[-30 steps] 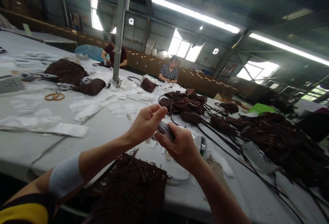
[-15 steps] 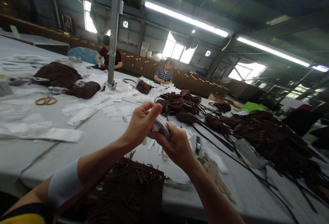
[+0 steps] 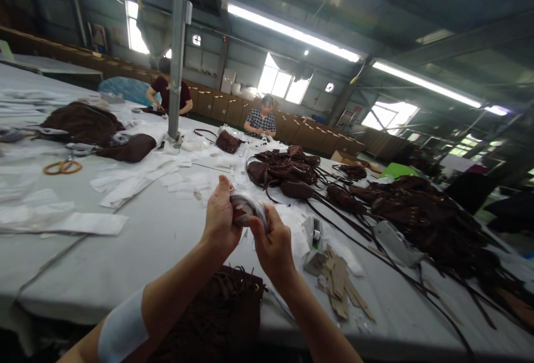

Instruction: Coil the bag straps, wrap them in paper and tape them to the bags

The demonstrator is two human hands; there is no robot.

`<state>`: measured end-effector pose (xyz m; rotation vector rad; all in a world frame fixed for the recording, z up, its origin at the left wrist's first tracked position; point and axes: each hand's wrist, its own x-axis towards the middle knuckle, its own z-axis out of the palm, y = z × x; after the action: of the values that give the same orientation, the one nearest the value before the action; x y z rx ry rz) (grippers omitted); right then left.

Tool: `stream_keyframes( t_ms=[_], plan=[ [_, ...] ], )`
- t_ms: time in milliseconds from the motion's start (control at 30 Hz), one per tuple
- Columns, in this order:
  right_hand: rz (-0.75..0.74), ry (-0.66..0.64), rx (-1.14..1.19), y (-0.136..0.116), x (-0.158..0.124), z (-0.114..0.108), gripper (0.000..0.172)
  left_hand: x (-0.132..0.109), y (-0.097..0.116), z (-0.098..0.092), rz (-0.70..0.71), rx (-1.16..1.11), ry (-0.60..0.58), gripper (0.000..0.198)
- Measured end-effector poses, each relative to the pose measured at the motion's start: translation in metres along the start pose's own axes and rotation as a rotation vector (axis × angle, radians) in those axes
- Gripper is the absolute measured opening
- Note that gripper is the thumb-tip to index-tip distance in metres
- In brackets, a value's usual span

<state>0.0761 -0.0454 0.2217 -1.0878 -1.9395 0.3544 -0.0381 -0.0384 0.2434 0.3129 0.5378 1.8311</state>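
Grip first: the left hand (image 3: 219, 219) is curled nearly closed, thumb and fingertips pinching one end of a small clear plastic pouch (image 3: 246, 207) with something reddish-brown inside it. The right hand (image 3: 273, 243) is likewise folded in, pinching the other end from below. The pouch is held up in the air between the two hands, above the wide grey worktable (image 3: 137, 246) and touching nothing else. By its crinkled shine it looks very light, limp and rather slippery, so it is probably best taken at the edges between thumb and forefinger, not around the middle, where the film would slide and buckle. What the contents are cannot be made out.

Under the forearms, at the near edge of the table, lies a dark brown fringed suede bag (image 3: 221, 307). To the right of the hands are loose tan card strips (image 3: 340, 285) and a small white box (image 3: 312, 235). Further off lies a heap of brown strapped bags (image 3: 287, 169), and well to the left a pair of orange-handled scissors (image 3: 62, 167)
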Motion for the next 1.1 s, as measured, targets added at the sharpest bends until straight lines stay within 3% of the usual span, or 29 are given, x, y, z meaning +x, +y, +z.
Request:
stream_keyframes(
  t_ms=[133, 200, 300, 367, 467, 567, 667, 733, 867, 933, 1000, 1100],
  plan=[
    [-0.031, -0.027, -0.224, 0.013, -0.01, 0.002, 0.035, -0.003, -0.012, -0.02, 0.11, 0.183, -0.096, 0.046],
    [-0.105, -0.12, -0.38, 0.019, -0.011, -0.006, 0.033, 0.001, -0.004, -0.029, 0.097, 0.456, -0.286, 0.049],
    [-0.212, -0.274, -0.52, 0.022, -0.01, -0.019, 0.026, 0.007, 0.018, -0.034, 0.02, 0.912, -0.675, 0.048],
    [-0.233, -0.323, -0.483, 0.018, -0.009, -0.025, 0.024, 0.008, 0.031, -0.03, -0.025, 1.022, -0.813, 0.048],
    [-0.166, -0.341, -0.287, 0.01, -0.007, -0.026, 0.03, 0.003, 0.035, -0.023, -0.071, 0.861, -0.756, 0.045],
    [-0.066, -0.326, -0.112, 0.004, -0.011, -0.016, 0.035, -0.005, 0.023, -0.02, -0.107, 0.549, -0.512, 0.049],
    [0.022, -0.2, -0.057, 0.005, -0.02, -0.001, 0.033, -0.009, 0.007, -0.026, -0.105, 0.369, -0.29, 0.054],
    [0.045, -0.182, -0.144, 0.009, -0.026, 0.002, 0.03, -0.009, 0.002, -0.033, -0.081, 0.415, -0.313, 0.052],
    [-0.025, -0.329, -0.457, 0.013, -0.029, -0.007, 0.02, -0.005, 0.011, -0.042, -0.009, 0.919, -0.676, 0.033],
    [-0.084, -0.377, -0.428, 0.011, -0.026, -0.014, 0.017, -0.004, 0.017, -0.04, 0.065, 1.096, -0.757, 0.025],
    [-0.078, -0.377, -0.285, 0.006, -0.024, -0.016, 0.019, -0.007, 0.02, -0.036, 0.105, 1.06, -0.706, 0.021],
    [0.079, -0.332, -0.107, -0.005, -0.032, -0.012, 0.023, -0.021, 0.015, -0.036, 0.043, 0.772, -0.447, 0.032]
  ],
)
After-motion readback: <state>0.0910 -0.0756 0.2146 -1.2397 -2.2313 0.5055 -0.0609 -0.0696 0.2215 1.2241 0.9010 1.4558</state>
